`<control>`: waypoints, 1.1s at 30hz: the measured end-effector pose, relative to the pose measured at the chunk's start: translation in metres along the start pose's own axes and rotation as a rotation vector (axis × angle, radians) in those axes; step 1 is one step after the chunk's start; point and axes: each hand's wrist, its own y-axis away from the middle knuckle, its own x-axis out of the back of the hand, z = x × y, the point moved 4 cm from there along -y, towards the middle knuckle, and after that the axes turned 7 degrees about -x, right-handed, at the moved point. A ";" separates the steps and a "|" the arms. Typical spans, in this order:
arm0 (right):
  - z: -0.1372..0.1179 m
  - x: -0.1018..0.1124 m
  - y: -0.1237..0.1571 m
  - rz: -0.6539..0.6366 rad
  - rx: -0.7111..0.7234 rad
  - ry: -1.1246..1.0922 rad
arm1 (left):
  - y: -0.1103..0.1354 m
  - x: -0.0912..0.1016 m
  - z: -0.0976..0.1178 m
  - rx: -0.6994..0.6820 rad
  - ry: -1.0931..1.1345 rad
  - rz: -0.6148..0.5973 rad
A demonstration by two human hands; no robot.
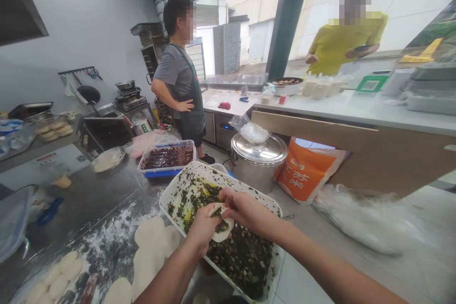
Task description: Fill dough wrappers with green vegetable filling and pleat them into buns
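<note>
As the head-worn view looks down across a stainless steel worktable [96, 199], the left hand [201, 228] and right hand [247, 211] meet above a shallow white plastic tray [185, 175] heaped with dark green chopped filling [242, 266] flecked with yellow. Between the hands, a pale round dough wrapper [221, 223] is held over the tray, with some filling showing in its fold. The left hand's fingers [210, 216] curl around the wrapper's near side, cupping it, while the right hand's fingers [228, 197] are pressed together, pinching its upper rim.

Just left of the tray, soft white dough rounds [149, 242] lie on the flour-dusted steel. Beyond the tray stands a clear plastic box of dark red paste [167, 157] with blue showing at its base. To the right, a bulging orange printed sack [306, 168] leans just beside a lidded stainless steel pot [258, 154], which has a plastic bag resting on top. Farther off, a person in a grey T-shirt and dark apron [176, 76] stands with one hand on the hip, and a person in a yellow shirt [344, 42] stands beyond a long white counter [356, 109].
</note>
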 end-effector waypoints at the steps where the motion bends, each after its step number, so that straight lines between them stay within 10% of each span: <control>1: 0.002 -0.002 -0.001 -0.022 -0.017 -0.012 | -0.001 0.000 -0.001 0.006 -0.024 -0.006; 12: 0.019 0.004 -0.003 0.148 -0.119 -0.196 | 0.010 0.007 0.023 0.082 0.386 -0.121; 17: 0.020 -0.003 -0.005 0.012 -0.133 -0.373 | 0.012 0.006 0.015 0.037 0.241 -0.073; 33: 0.007 0.008 0.008 0.096 -0.052 0.020 | 0.001 -0.006 0.005 -0.008 0.005 0.072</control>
